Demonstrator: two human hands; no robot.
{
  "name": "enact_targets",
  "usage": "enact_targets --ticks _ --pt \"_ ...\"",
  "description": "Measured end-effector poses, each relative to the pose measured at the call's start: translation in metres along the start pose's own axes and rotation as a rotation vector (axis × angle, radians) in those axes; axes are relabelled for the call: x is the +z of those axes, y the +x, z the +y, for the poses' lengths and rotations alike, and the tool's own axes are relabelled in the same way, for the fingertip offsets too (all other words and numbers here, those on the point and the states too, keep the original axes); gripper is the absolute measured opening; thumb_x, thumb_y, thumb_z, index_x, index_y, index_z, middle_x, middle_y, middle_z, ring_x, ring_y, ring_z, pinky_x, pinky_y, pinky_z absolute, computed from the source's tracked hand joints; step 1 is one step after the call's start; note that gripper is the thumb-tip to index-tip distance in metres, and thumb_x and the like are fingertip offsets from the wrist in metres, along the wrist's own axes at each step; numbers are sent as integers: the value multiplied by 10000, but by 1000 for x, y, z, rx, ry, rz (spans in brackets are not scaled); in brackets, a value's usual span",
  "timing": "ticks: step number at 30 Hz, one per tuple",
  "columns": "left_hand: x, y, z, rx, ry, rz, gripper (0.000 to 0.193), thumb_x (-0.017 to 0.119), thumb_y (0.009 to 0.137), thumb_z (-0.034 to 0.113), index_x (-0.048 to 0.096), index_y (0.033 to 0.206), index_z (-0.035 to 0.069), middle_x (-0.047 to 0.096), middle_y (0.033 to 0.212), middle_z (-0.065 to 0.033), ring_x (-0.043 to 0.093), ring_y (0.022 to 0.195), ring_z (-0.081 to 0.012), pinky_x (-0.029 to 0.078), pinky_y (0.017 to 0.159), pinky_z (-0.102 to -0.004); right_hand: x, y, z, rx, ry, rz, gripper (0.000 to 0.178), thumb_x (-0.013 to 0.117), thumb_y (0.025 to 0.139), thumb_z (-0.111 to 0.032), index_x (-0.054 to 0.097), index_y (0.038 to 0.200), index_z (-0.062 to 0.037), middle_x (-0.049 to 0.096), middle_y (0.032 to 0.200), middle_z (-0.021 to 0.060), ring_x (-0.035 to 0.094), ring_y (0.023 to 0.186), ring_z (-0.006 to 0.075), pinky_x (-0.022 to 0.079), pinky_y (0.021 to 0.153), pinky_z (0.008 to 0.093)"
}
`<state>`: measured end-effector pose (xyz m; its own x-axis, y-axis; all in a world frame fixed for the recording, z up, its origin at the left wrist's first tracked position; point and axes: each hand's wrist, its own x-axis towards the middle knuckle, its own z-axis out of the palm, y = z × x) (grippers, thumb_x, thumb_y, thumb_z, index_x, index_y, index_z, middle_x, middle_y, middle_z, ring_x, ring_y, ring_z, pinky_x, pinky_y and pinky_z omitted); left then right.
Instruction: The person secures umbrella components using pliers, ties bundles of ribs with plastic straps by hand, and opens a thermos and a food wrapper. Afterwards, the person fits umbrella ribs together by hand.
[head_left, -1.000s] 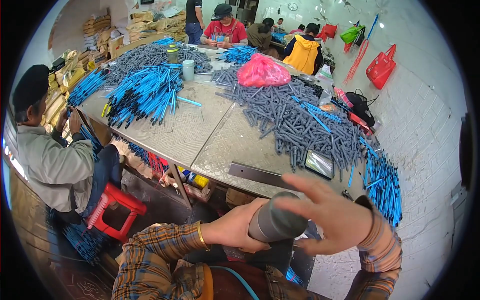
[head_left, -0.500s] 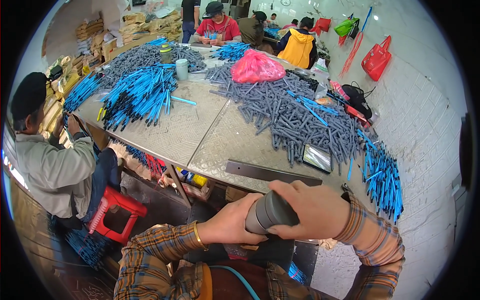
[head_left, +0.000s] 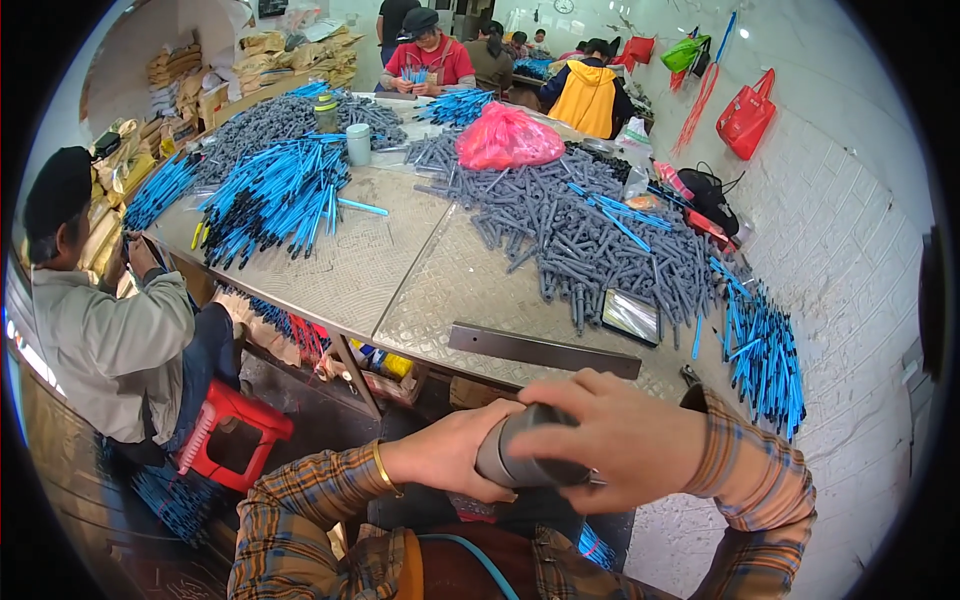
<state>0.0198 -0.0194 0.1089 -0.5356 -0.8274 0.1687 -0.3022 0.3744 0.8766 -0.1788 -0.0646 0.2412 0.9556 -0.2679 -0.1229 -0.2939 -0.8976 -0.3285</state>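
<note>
In front of my lap I hold a dark grey thermos flask (head_left: 493, 458), tilted on its side. My left hand (head_left: 440, 448) is closed around its body, with a gold bangle at the wrist. My right hand (head_left: 640, 438) is wrapped over the wide dark end, which looks like a lid (head_left: 545, 445); its fingers are a little blurred. Just beyond my hands a flat dark metal bar (head_left: 545, 350) lies along the table's near edge. A phone (head_left: 632, 317) rests beside a large heap of grey plastic pen-like parts (head_left: 590, 225).
Blue sticks with black ends form a pile (head_left: 275, 190) at the left and another bundle (head_left: 765, 360) at the right. A pink plastic bag (head_left: 510, 136) sits on the grey parts. At my left a co-worker (head_left: 110, 310) sits on a red stool (head_left: 225, 425). Others work farther back.
My right hand has shifted around the lid, its fingers now lying more across the top. The flask has moved slightly left and down. My left hand keeps its hold.
</note>
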Motion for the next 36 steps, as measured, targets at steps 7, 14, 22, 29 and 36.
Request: enact_targets --ticks 7,14,22,29,36 --pt "-3 -3 1 117 -72 -151 818 793 580 279 371 1242 50 557 1088 -147 574 1002 -282 453 861 -360 -9 -8 -17 -260 37 184 548 731 677 -305 514 1157 -156 415 1242 179 481 1040 405 415 862 453" --pt "-4 -2 3 -11 -83 -141 837 803 561 289 362 1234 56 562 1066 -148 585 978 -288 457 845 -364 -6 -7 -21 51 -22 -63 538 744 665 -269 528 1145 -158 384 1270 230 444 1103 413 381 923 438" --pt "-22 -15 27 204 -55 -64 794 808 563 311 413 1195 36 557 1063 -148 575 963 -300 460 818 -374 -25 -48 8 5 527 329 850 827 567 -256 376 1265 -74 421 1279 217 453 1168 296 389 954 386" --pt "-46 -6 77 623 198 57 563 741 671 270 511 1116 12 563 1077 -155 542 961 -325 450 819 -402 8 -75 15 185 1275 668 962 837 588 -233 252 1328 -46 478 1252 195 498 1145 272 414 954 376" --pt "-52 -12 120 755 290 123 302 614 824 162 556 1075 4 598 1062 -212 541 968 -356 450 802 -453 27 -84 12 210 1326 597 944 843 586 -237 270 1310 -40 480 1240 215 506 1136 279 432 938 375"
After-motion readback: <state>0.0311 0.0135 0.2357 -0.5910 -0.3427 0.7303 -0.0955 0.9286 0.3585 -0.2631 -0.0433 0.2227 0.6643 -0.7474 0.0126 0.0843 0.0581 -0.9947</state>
